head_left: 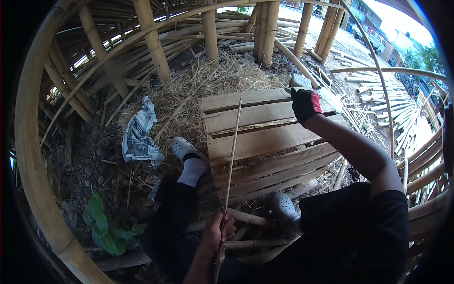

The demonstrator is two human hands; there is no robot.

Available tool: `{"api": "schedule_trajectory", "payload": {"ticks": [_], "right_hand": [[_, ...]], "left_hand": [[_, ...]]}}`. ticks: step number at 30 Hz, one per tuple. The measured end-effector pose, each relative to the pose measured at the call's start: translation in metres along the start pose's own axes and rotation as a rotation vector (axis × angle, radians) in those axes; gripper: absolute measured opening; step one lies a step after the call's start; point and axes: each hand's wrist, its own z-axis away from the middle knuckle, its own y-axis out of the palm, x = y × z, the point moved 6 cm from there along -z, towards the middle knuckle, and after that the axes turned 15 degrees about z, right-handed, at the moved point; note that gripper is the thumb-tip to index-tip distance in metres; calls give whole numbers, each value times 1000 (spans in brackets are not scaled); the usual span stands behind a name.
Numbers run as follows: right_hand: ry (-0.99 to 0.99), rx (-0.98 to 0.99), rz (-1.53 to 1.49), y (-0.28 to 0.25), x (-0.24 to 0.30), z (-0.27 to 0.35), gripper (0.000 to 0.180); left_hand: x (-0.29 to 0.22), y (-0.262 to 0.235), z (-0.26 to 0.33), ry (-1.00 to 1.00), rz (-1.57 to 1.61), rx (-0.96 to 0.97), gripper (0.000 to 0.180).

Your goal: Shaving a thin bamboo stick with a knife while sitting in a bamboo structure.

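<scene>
My bare left hand (220, 228) is closed round a thin bamboo strip (233, 151). The strip points away from me, its far tip over a low slatted wooden bench (274, 139); its near end runs down past my wrist. My right hand (306, 105), in a black and red glove, is closed at the bench's far right corner. A small dark edge shows by its fingers, too little to name. The right hand is well apart from the strip.
Bamboo posts (153, 40) stand beyond the bench, with straw-like shavings (208, 78) heaped before them. Crumpled newspaper (140, 135) lies left of my foot in a grey clog (182, 147). Cut bamboo poles (383, 102) lie at the right. A green plant (101, 225) grows lower left.
</scene>
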Motion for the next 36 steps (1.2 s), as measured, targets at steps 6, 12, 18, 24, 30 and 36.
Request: {"api": "schedule_trajectory", "payload": {"ticks": [6,12,18,24,30,36], "right_hand": [[-465,-422,-137,-83,53,47,50],[-401,-406,-186,-48,66,18,30],[-97,-476,-226,-54,31,9,26],[-278,-744,-554,-138,36,79,38],[-710,-458,-657,-173,71,136,53],[-886,-23,-515,-159,102,149,52]], "left_hand": [[-2,-2,1,-12,-3,-11,34],[-1,4,-1,-20,-27,-5,34],[-2,2,-2,-23,-21,-9,41],[-3,3,1,-15,-63,-18,42],[6,7,-2,-26,-105,-113,41],[11,11,-4,-43,-130,-87,49]]}}
